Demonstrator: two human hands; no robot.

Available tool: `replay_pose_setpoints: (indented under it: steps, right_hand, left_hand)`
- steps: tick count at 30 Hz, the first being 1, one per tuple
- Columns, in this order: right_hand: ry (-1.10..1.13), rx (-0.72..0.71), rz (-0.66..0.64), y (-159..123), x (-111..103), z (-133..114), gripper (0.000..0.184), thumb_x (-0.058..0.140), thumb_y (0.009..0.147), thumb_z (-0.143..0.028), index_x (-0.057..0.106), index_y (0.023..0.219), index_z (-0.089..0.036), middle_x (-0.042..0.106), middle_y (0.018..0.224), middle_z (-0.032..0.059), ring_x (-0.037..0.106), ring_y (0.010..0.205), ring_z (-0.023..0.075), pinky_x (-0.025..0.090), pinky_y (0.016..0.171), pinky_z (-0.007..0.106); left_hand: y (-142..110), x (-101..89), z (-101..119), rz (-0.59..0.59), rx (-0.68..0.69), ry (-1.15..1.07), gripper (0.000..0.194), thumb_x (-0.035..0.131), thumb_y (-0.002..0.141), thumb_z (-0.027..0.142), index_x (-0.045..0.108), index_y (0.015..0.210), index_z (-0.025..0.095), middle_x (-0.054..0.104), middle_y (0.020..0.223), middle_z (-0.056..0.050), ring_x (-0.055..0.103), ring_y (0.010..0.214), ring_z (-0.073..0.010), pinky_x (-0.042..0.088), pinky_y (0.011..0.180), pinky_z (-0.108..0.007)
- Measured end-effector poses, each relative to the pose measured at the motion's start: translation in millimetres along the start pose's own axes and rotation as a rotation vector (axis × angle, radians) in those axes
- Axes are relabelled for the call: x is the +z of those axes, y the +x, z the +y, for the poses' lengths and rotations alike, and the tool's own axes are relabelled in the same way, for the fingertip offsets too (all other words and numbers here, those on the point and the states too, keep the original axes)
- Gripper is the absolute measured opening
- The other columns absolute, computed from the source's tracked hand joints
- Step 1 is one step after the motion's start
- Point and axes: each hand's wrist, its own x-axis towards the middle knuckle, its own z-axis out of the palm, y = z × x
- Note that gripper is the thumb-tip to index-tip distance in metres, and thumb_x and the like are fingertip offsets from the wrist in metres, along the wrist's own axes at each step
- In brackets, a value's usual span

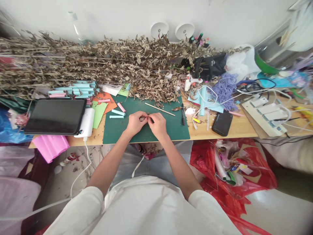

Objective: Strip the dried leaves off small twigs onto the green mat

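Over the front of the green cutting mat (112,130), my left hand (136,124) and my right hand (158,124) meet fingertip to fingertip. Both are closed in a pinch. Small dark brown bits show between the fingers, too small to name for sure. Left of the hands lie short rolled paper tubes, a pink tube (121,107) and two blue tubes (117,114). A thin wooden stick (160,109) rests just beyond the fingers, and a black pen (183,114) lies at the mat's right edge. Dried leafy stems (146,65) are heaped behind the mat.
On the left are a black tablet (56,116), a white power bank (86,122) and piled blue tubes (80,89). To the right sit a glue gun (192,81), purple yarn (225,91), a black phone (222,123) and a power strip (265,117). A red bag (259,163) hangs below.
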Motion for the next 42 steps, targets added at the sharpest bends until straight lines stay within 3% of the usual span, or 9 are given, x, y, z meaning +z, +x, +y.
replay_pose_setpoints:
  steps: [4, 7, 13, 18, 23, 34, 42]
  right_hand:
    - [0.006, 0.031, -0.026, 0, 0, 2, 0.016, 0.052, 0.092, -0.018, 0.067, 0.088, -0.022, 0.070, 0.088, 0.0071, 0.060, 0.086, 0.0222, 0.051, 0.080, 0.037]
    - [0.011, 0.082, 0.033, 1, -2, 4, 0.015, 0.053, 0.091, -0.018, 0.067, 0.087, -0.021, 0.069, 0.085, 0.0069, 0.060, 0.083, 0.0220, 0.051, 0.078, 0.036]
    - [0.053, 0.093, 0.075, 4, -2, 6, 0.020, 0.050, 0.094, -0.021, 0.069, 0.088, -0.022, 0.072, 0.088, 0.0069, 0.063, 0.085, 0.0219, 0.052, 0.082, 0.037]
    - [0.060, 0.092, 0.073, 7, -3, 6, 0.015, 0.056, 0.091, -0.019, 0.070, 0.096, -0.021, 0.073, 0.097, 0.0073, 0.064, 0.093, 0.0233, 0.052, 0.088, 0.039]
    - [0.092, 0.041, 0.013, 8, -8, 1, 0.024, 0.058, 0.091, -0.020, 0.067, 0.113, -0.024, 0.072, 0.107, 0.0064, 0.063, 0.103, 0.0241, 0.050, 0.094, 0.042]
    - [0.152, 0.057, 0.007, 8, -7, 2, 0.013, 0.058, 0.092, -0.024, 0.070, 0.091, -0.024, 0.074, 0.091, 0.0038, 0.066, 0.087, 0.0199, 0.053, 0.083, 0.035]
    - [0.123, 0.071, 0.018, 7, -7, 1, 0.012, 0.058, 0.089, -0.019, 0.069, 0.085, -0.023, 0.074, 0.088, 0.0035, 0.065, 0.084, 0.0194, 0.053, 0.081, 0.034]
  left_hand:
    - [-2, 2.0, -2, -0.009, 0.053, 0.040, 0.007, 0.064, 0.080, 0.018, 0.069, 0.085, 0.018, 0.073, 0.090, -0.005, 0.069, 0.085, -0.0182, 0.053, 0.081, -0.031]
    - [-4, 1.1, 1, 0.016, 0.064, 0.058, 0.007, 0.063, 0.080, 0.016, 0.068, 0.083, 0.018, 0.073, 0.091, -0.005, 0.069, 0.087, -0.0183, 0.054, 0.082, -0.031]
    - [-2, -5.8, 7, 0.150, -0.065, -0.027, 0.008, 0.063, 0.082, 0.022, 0.070, 0.084, 0.018, 0.074, 0.090, -0.006, 0.069, 0.083, -0.0180, 0.055, 0.080, -0.031]
    - [1, -9.5, 10, 0.102, -0.023, -0.057, 0.010, 0.065, 0.083, 0.024, 0.071, 0.090, 0.018, 0.073, 0.093, -0.006, 0.068, 0.086, -0.0182, 0.055, 0.081, -0.031]
    - [2, -11.3, 13, 0.087, 0.048, -0.107, 0.010, 0.065, 0.084, 0.022, 0.072, 0.089, 0.018, 0.070, 0.097, -0.008, 0.067, 0.092, -0.0181, 0.054, 0.086, -0.032]
    - [-2, -7.7, 3, 0.037, -0.110, -0.176, 0.019, 0.068, 0.083, 0.033, 0.074, 0.095, 0.018, 0.075, 0.089, -0.006, 0.070, 0.080, -0.0185, 0.057, 0.078, -0.031]
    - [0, -6.5, 6, -0.008, -0.105, -0.098, 0.014, 0.067, 0.083, 0.029, 0.074, 0.089, 0.018, 0.074, 0.081, -0.002, 0.067, 0.071, -0.0158, 0.053, 0.070, -0.026]
